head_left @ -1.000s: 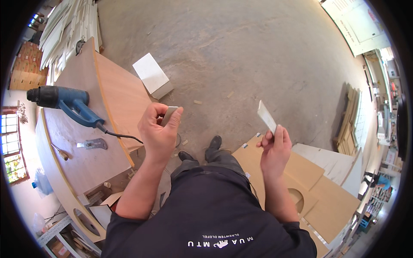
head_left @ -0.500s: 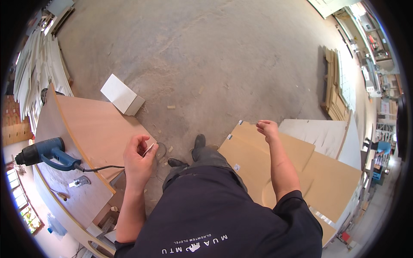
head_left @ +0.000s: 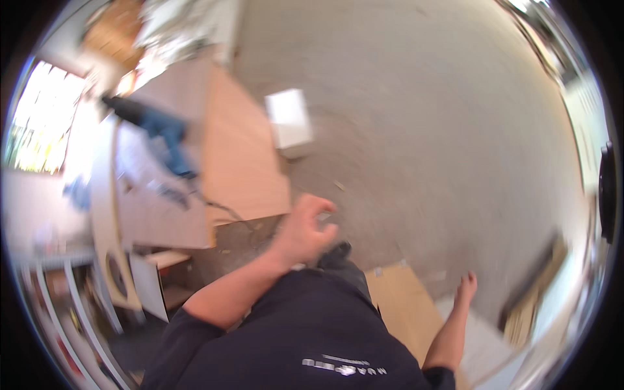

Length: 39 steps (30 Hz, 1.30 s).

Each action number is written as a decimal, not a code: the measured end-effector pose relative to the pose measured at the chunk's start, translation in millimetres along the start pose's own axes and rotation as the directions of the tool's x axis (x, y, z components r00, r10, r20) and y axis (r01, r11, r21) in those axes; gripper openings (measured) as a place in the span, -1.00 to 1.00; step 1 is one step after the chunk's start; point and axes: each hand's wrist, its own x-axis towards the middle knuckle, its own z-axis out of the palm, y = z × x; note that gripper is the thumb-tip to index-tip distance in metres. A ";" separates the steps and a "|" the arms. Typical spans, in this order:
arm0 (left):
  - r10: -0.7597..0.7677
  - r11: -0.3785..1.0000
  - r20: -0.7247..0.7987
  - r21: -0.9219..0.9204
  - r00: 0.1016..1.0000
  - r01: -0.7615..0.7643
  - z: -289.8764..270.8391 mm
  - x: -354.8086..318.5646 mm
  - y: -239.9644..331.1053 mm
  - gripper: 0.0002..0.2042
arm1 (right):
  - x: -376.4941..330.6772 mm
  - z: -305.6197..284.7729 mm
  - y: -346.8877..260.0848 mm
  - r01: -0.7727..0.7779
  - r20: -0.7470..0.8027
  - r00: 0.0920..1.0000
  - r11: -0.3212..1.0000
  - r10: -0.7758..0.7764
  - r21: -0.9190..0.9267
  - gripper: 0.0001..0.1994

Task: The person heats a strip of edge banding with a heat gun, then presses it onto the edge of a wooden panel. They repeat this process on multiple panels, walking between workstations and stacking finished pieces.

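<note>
Seemingly mid-step, the left hand (head_left: 304, 231) pinches something small beyond the bench (head_left: 247, 162); the right hand (head_left: 465, 288) hangs open, empty.

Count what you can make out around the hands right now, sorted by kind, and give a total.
Hands: 2, left hand and right hand
Blue power tools: 1, blue power tool on the wooden panel
Wooden panels under that tool: 1
White blocks on the floor: 1, white block
Total: 5
The picture is blurred; smaller items cannot be told apart.
</note>
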 end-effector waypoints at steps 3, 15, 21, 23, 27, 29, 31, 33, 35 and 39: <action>-0.104 0.915 -0.085 -0.398 0.991 0.062 5.4 13.1 26.7 -0.80 | -76.9 69.7 -119.1 0.172 0.511 0.844 0.985 -0.164 0.032 -0.69; -0.146 0.701 -0.521 -0.654 0.841 -0.284 -76.5 -3.0 11.7 -0.74 | -334.3 165.3 -382.0 0.030 0.963 -0.268 0.999 -0.023 0.032 -0.55; -0.301 0.878 -0.852 -0.423 0.429 -0.224 -218.5 -18.2 -79.9 -0.72 | -326.6 218.6 -413.0 -0.181 0.975 0.221 0.981 -0.022 0.063 -0.67; -0.574 0.722 -0.659 -0.687 0.486 -0.079 -254.6 8.8 -102.3 -0.73 | -325.5 234.6 -424.8 -0.234 0.969 0.248 0.971 0.006 0.054 -0.66; -0.701 0.517 -0.374 -0.853 0.608 0.071 -274.2 29.0 -113.6 -0.75 | -328.0 272.3 -444.0 -0.319 0.984 0.176 0.947 0.021 0.037 -0.64; -0.609 0.500 -0.395 -0.864 0.688 -0.053 -269.4 35.8 -114.4 -0.73 | -328.1 296.0 -452.5 -0.352 0.990 0.141 0.935 0.004 0.046 -0.62; -0.589 0.451 -0.343 -0.891 0.732 -0.055 -264.5 35.7 -116.1 -0.70 | -327.9 317.0 -458.6 -0.326 0.992 0.128 0.945 0.002 0.040 -0.66; -0.619 0.342 -0.294 -0.936 0.729 -0.087 -257.0 36.5 -119.0 -0.70 | -325.7 336.1 -463.8 -0.305 0.993 0.097 0.952 0.063 -0.030 -0.68; -0.629 0.371 -0.326 -0.924 0.705 -0.096 -251.5 37.3 -122.3 -0.72 | -321.9 354.8 -466.8 -0.283 0.992 0.068 0.955 0.107 -0.083 -0.68; -0.577 0.392 -0.410 -0.898 0.706 -0.201 -245.0 36.1 -120.9 -0.71 | -306.8 393.6 -481.1 -0.178 0.988 -0.002 0.973 0.151 -0.149 -0.69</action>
